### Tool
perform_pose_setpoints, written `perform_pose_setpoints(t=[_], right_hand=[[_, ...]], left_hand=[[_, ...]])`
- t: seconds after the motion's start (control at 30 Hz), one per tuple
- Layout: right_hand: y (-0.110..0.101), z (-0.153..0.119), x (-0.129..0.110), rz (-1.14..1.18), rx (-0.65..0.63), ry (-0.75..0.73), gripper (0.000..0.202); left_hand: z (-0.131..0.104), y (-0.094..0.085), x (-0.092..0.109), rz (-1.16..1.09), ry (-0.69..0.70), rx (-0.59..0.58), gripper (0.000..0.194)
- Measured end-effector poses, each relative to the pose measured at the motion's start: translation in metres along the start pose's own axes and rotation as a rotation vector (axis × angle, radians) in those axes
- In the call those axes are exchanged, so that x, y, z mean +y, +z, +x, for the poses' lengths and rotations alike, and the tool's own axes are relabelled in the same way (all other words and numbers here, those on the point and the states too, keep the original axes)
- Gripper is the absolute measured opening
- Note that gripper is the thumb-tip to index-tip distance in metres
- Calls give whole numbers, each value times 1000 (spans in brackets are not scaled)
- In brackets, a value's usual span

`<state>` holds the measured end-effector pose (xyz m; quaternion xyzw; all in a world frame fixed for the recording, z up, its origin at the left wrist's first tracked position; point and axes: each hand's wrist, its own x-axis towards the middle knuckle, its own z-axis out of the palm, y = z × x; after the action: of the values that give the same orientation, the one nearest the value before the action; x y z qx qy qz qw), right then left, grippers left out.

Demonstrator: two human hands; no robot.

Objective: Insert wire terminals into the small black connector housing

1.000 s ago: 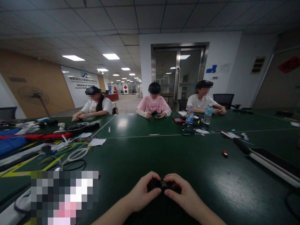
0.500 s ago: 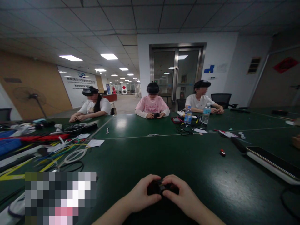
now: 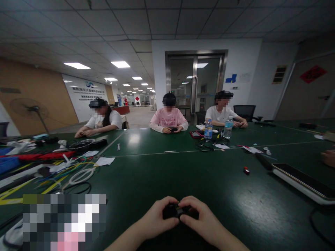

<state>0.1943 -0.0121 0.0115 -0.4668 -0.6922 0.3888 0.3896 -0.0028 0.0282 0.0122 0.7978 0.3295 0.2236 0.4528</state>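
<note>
Low in the middle of the head view, a small dark object (image 3: 179, 211) is held between both of my hands, just above the green table (image 3: 157, 177). Its kind cannot be made out, as fingers and shadow cover most of it. My left hand (image 3: 159, 218) grips its left side, fingers curled over the top and thumb along the near side. From the right, my right hand (image 3: 200, 217) pinches it in the same way. The two hands nearly meet at thumbs and fingertips.
Cables (image 3: 82, 176) and a sheet of paper (image 3: 105, 161) lie on the left. A small red-and-black item (image 3: 246, 170) and a large phone-like device (image 3: 303, 181) are on the right. Bottles (image 3: 208, 129) and a wrench (image 3: 118, 147) lie farther off. Three people sit opposite.
The view has shifted slightly, so the surroundings sit a little farther left in it. Both hands keep their hold on the small dark object, with barely any change in finger position.
</note>
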Motion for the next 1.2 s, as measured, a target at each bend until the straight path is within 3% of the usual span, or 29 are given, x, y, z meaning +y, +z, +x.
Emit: perform_pose_setpoints(t=[0.9,1.2], right_hand=[[-1,1,3,-12,-5,5,22],[-1,0,1,-7,-6,1,20]], left_hand=[[1,1,1,0,-1,9,40],[2,1,-6,79,85,62,38]])
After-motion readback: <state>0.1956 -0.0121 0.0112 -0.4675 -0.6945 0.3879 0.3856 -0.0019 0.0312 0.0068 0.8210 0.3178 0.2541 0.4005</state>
